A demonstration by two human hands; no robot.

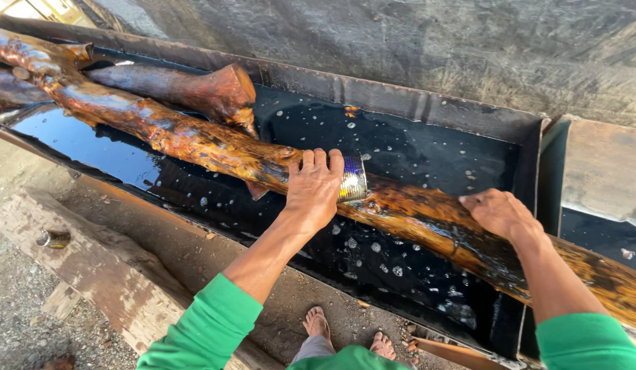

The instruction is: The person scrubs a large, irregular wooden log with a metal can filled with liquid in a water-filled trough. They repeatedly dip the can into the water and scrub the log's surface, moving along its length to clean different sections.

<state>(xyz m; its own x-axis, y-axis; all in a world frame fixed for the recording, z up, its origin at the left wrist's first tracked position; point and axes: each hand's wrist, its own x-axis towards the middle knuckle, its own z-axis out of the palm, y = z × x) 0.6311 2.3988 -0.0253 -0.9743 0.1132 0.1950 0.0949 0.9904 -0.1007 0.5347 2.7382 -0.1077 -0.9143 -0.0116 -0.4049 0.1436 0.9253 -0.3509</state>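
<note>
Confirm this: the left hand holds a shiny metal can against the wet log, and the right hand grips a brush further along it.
Not quite. The head view shows the right hand resting bare on the wet log, with no brush. The left hand does hold the shiny metal can against it.

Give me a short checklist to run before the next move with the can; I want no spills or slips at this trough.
1. Left hand grips the metal can: ok, fingers wrap it, can lying on its side against the log.
2. Right hand steadies the log: ok, palm rests flat on top.
3. Log supported: ok, it lies lengthwise in the trough and runs out past the right end.
4. Dark liquid in the trough: ok, bubbles show.
5. What the can holds: cannot tell, opening hidden.
6. Bare feet away from drips: cannot tell.
</note>
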